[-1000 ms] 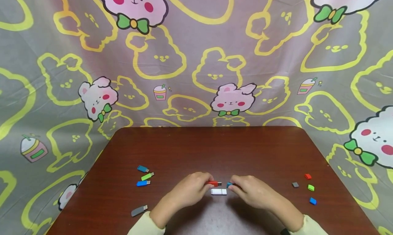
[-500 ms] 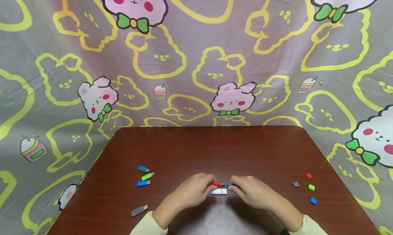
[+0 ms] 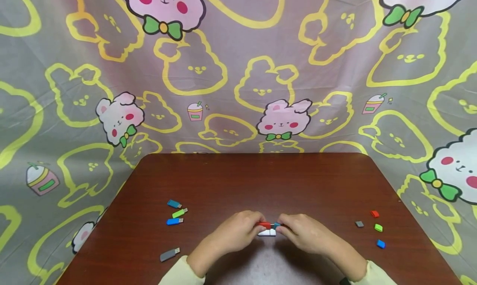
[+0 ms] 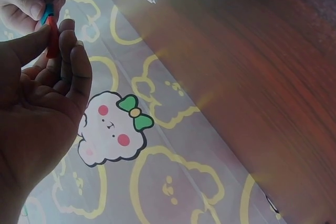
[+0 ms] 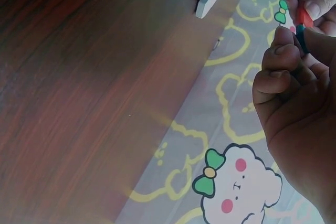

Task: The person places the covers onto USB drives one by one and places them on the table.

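Note:
In the head view my left hand [image 3: 238,232] pinches a red USB stick [image 3: 265,225] by its body, plug end facing right. My right hand [image 3: 308,234] holds a small teal USB cap [image 3: 276,225] between thumb and fingers. Stick and cap are in line, with only a thin sliver of metal plug showing between them. The left wrist view has the red stick [image 4: 52,39] meeting the teal cap [image 4: 48,12]; the right wrist view shows the same pair. Just below them in the head view lies a capped white USB stick [image 3: 267,233], partly hidden by my left fingers.
Uncapped sticks lie on the table's left: teal [image 3: 174,204], green [image 3: 179,213], blue [image 3: 173,221] and grey [image 3: 169,255]. Loose caps lie at right: red [image 3: 374,214], grey [image 3: 359,224], green [image 3: 378,228], blue [image 3: 380,244]. A patterned cloth [image 3: 223,90] hangs behind.
My left hand has moved slightly right with the red stick, closing the gap to the teal cap; the plug now mostly disappears at the cap. My right hand has stayed nearly still.

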Demonstrator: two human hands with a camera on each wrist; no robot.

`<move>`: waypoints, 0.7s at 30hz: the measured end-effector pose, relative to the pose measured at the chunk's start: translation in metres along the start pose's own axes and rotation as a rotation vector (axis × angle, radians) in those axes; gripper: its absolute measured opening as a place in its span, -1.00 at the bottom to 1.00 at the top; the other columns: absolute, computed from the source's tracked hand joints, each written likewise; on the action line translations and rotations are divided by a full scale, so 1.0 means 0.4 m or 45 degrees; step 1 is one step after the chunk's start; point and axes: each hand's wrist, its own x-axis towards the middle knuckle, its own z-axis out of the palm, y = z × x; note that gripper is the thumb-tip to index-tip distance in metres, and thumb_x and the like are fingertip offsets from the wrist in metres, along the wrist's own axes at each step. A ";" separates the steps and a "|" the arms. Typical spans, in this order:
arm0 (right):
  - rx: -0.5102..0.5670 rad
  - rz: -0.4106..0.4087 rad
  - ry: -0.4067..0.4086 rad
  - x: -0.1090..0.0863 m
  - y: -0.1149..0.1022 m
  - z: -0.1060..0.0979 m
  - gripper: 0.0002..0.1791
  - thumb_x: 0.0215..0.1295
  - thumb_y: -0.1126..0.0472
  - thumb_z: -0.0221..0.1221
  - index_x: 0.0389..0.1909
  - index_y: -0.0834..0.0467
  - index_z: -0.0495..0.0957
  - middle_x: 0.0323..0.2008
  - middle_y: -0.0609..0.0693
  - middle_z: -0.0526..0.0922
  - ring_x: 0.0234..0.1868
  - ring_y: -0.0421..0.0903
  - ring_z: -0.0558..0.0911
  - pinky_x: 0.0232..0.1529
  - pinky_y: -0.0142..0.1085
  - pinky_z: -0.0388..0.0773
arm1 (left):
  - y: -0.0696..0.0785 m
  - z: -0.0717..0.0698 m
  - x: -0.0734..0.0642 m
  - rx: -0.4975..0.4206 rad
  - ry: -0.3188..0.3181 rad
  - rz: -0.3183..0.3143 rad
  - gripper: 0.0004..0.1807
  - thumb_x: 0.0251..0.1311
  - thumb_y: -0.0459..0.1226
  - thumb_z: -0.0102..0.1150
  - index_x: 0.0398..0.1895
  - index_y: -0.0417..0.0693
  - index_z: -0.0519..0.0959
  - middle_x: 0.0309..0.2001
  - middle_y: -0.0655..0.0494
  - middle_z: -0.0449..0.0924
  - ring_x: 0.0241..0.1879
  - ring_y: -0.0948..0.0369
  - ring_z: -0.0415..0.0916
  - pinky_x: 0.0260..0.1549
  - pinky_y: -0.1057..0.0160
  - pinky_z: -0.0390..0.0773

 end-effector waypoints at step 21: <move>-0.041 -0.082 0.048 -0.006 -0.004 0.003 -0.79 0.50 0.06 0.14 -0.39 -0.10 0.41 -0.57 -0.39 0.24 -0.56 -0.43 0.28 -0.56 -0.47 0.28 | 0.018 0.009 0.006 0.023 0.046 0.128 -0.90 0.38 -0.19 0.22 -0.19 0.02 0.67 -0.32 0.34 0.63 -0.33 0.48 0.49 -0.25 0.45 0.53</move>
